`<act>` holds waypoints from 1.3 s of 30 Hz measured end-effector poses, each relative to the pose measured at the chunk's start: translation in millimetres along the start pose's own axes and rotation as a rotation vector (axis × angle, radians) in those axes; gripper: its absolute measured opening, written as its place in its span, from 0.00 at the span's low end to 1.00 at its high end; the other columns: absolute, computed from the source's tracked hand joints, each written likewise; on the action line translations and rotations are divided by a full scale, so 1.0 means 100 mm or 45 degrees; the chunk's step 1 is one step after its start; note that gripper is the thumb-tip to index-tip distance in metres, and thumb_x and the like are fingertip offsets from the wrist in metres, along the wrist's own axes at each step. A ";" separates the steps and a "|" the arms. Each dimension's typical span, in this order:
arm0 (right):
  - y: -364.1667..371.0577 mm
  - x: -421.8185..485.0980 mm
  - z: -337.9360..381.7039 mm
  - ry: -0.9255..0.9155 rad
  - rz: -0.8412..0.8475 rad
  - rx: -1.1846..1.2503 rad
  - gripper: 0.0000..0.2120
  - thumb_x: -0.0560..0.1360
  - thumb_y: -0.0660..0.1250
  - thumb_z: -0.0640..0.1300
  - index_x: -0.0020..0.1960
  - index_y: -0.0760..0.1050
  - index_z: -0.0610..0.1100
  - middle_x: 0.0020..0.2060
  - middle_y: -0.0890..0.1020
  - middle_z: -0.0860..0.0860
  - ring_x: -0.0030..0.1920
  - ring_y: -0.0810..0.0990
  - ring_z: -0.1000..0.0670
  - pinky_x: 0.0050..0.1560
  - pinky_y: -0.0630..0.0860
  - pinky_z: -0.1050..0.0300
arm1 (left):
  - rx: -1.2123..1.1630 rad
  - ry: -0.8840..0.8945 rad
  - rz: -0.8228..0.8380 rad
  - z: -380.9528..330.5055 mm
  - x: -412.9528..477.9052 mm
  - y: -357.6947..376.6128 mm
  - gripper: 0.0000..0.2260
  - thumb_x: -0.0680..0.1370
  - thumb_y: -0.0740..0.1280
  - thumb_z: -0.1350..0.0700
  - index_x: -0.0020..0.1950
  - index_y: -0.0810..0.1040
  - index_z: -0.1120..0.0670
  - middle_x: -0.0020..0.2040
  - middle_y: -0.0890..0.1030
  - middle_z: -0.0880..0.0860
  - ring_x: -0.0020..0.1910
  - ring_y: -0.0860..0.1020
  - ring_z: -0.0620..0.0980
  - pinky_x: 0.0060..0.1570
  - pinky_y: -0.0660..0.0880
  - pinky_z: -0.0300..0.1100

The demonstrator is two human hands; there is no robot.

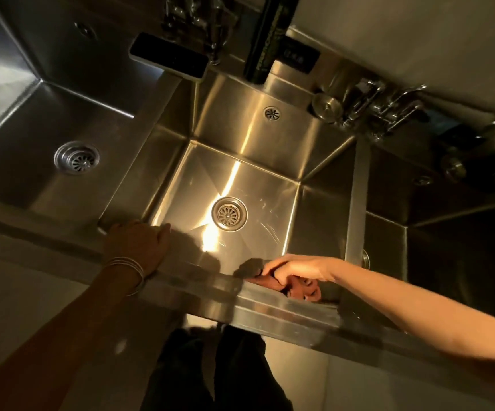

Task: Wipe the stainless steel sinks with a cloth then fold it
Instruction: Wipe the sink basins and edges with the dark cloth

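Three stainless steel sinks run side by side. The middle sink (270, 137) is lit, with a round drain (229, 214) in its floor. My right hand (296, 267) grips a reddish-brown cloth (301, 287) against the inside of the middle sink's near wall, just under the front rim (210, 284). My left hand (139, 246), with thin bangles on its wrist, rests over the front rim at the middle sink's near left corner; its fingers curl over the edge and hold nothing that I can see.
The left sink (47, 114) has its own drain (76, 157); the right sink (447, 247) lies in shadow. Faucets (388, 109) stand along the back ledge. A dark sponge (167, 56) and a tall dark bottle (270, 37) sit behind the middle sink.
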State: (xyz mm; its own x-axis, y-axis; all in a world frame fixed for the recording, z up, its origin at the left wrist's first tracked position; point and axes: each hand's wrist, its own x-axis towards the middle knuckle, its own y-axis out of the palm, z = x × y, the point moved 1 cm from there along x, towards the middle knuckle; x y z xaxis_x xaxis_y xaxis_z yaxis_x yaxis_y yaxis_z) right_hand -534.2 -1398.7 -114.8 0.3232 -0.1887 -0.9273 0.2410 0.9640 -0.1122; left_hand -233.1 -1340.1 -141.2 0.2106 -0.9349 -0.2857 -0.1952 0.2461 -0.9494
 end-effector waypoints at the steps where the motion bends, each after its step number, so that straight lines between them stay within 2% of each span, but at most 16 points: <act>1: 0.07 -0.08 0.11 -0.102 -0.079 -0.023 0.18 0.66 0.61 0.47 0.55 0.76 0.55 0.56 0.77 0.46 0.52 0.77 0.46 0.55 0.75 0.52 | -0.014 0.009 0.023 0.00 -0.02 -0.03 0.23 0.80 0.51 0.49 0.44 0.84 0.56 0.40 0.82 0.61 0.45 0.79 0.61 0.46 0.71 0.49; 3: 0.28 -0.18 0.45 -0.342 -0.259 -0.220 0.17 0.71 0.63 0.47 0.60 0.75 0.54 0.62 0.75 0.47 0.60 0.75 0.45 0.63 0.70 0.50 | 0.075 0.092 0.048 0.00 -0.07 -0.08 0.16 0.75 0.56 0.57 0.38 0.82 0.57 0.30 0.79 0.62 0.32 0.78 0.61 0.34 0.71 0.48; 4: 0.42 -0.18 0.59 -0.429 -0.412 -0.390 0.17 0.75 0.64 0.46 0.63 0.73 0.52 0.64 0.73 0.46 0.62 0.73 0.44 0.64 0.69 0.50 | 0.130 0.128 -0.020 0.01 -0.09 -0.08 0.13 0.73 0.57 0.59 0.39 0.81 0.58 0.29 0.78 0.61 0.31 0.77 0.60 0.33 0.72 0.47; 6: 0.73 -0.09 0.69 -0.488 -0.719 -0.803 0.20 0.76 0.64 0.45 0.68 0.68 0.52 0.68 0.68 0.46 0.61 0.73 0.39 0.60 0.72 0.46 | 0.153 0.162 0.017 0.03 -0.11 -0.11 0.11 0.78 0.57 0.59 0.50 0.79 0.57 0.41 0.81 0.60 0.42 0.78 0.60 0.41 0.74 0.47; 8: 0.99 -0.14 0.51 -0.563 -0.995 -1.058 0.24 0.71 0.68 0.51 0.66 0.66 0.56 0.67 0.68 0.48 0.58 0.75 0.38 0.51 0.75 0.43 | 0.028 0.214 -0.045 0.10 -0.10 -0.05 0.12 0.80 0.55 0.56 0.59 0.75 0.54 0.52 0.81 0.58 0.53 0.76 0.59 0.50 0.72 0.49; 11: 1.09 -0.48 -0.32 -0.461 -1.258 -1.002 0.16 0.71 0.62 0.60 0.58 0.71 0.59 0.62 0.73 0.53 0.56 0.77 0.44 0.43 0.75 0.47 | -0.071 0.273 -0.061 0.11 -0.14 -0.10 0.14 0.80 0.54 0.56 0.61 0.75 0.51 0.58 0.79 0.54 0.59 0.73 0.55 0.54 0.69 0.47; 14: 1.12 -0.85 -1.09 -0.242 -1.404 -0.955 0.16 0.73 0.58 0.60 0.56 0.75 0.57 0.60 0.74 0.52 0.51 0.77 0.42 0.41 0.76 0.49 | -0.066 0.384 -0.156 0.10 -0.25 -0.09 0.14 0.80 0.54 0.56 0.58 0.78 0.53 0.56 0.79 0.54 0.59 0.73 0.53 0.57 0.67 0.47; 16: 1.22 -0.94 -1.20 -0.112 -1.500 -0.868 0.17 0.73 0.57 0.59 0.54 0.77 0.54 0.58 0.77 0.51 0.48 0.76 0.43 0.40 0.75 0.50 | -0.155 0.415 -0.205 0.11 -0.38 -0.08 0.18 0.79 0.51 0.51 0.55 0.80 0.53 0.53 0.80 0.53 0.57 0.74 0.53 0.57 0.67 0.48; 18: 1.34 -0.84 -0.93 -0.123 -1.604 -0.759 0.16 0.73 0.58 0.58 0.54 0.78 0.54 0.57 0.78 0.52 0.49 0.75 0.45 0.43 0.74 0.52 | -0.319 0.424 -0.239 0.12 -0.49 -0.07 0.25 0.76 0.45 0.48 0.56 0.80 0.53 0.53 0.81 0.54 0.57 0.75 0.54 0.58 0.68 0.50; 21: 1.48 -0.52 -0.22 -0.324 -1.568 -0.753 0.16 0.72 0.59 0.58 0.56 0.77 0.56 0.57 0.77 0.55 0.51 0.74 0.47 0.47 0.73 0.52 | -0.571 0.303 -0.322 0.22 -0.58 -0.17 0.26 0.77 0.45 0.49 0.58 0.80 0.56 0.55 0.81 0.57 0.60 0.74 0.57 0.62 0.67 0.53; 25: 1.52 -0.07 0.87 -0.596 -1.496 -0.833 0.15 0.72 0.60 0.57 0.54 0.78 0.55 0.55 0.76 0.53 0.50 0.73 0.44 0.46 0.71 0.49 | -0.629 0.114 -0.418 0.51 -0.64 -0.31 0.17 0.81 0.52 0.57 0.58 0.79 0.58 0.57 0.80 0.58 0.61 0.73 0.58 0.63 0.66 0.54; 29: 1.53 0.16 1.48 -0.670 -1.351 -0.911 0.16 0.75 0.59 0.56 0.60 0.75 0.53 0.60 0.74 0.50 0.57 0.70 0.41 0.53 0.68 0.45 | -0.541 0.091 -0.403 0.69 -0.66 -0.32 0.26 0.78 0.47 0.49 0.57 0.79 0.60 0.56 0.80 0.59 0.59 0.74 0.58 0.62 0.67 0.53; 33: 1.48 0.03 1.05 -0.670 -1.432 -0.969 0.16 0.72 0.62 0.57 0.57 0.77 0.55 0.56 0.76 0.53 0.52 0.74 0.42 0.48 0.72 0.47 | -0.450 0.175 -0.398 0.50 -0.70 -0.36 0.21 0.79 0.50 0.49 0.59 0.78 0.56 0.58 0.79 0.55 0.61 0.72 0.55 0.62 0.67 0.53; 36: 1.41 -0.25 0.23 -0.523 -1.500 -0.927 0.15 0.69 0.61 0.60 0.53 0.77 0.59 0.54 0.77 0.56 0.48 0.76 0.46 0.44 0.74 0.50 | -0.401 0.231 -0.354 0.17 -0.73 -0.29 0.14 0.81 0.56 0.55 0.62 0.77 0.55 0.60 0.78 0.54 0.64 0.71 0.54 0.64 0.65 0.52; 39: 1.33 -0.61 -0.83 -0.305 -1.575 -0.826 0.16 0.70 0.60 0.59 0.55 0.77 0.58 0.57 0.77 0.55 0.51 0.76 0.45 0.44 0.74 0.50 | -0.375 0.353 -0.333 -0.19 -0.78 -0.14 0.19 0.79 0.52 0.50 0.58 0.79 0.56 0.57 0.80 0.54 0.60 0.74 0.55 0.59 0.69 0.52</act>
State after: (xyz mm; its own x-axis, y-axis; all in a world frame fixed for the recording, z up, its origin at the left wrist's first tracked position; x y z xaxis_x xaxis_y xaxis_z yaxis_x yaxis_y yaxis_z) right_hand -597.4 -1243.2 -102.9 0.3774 -0.9253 -0.0365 0.0432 0.0570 -0.9974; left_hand -265.2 -1275.2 -103.3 0.0332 -0.9986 0.0416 -0.4410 -0.0520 -0.8960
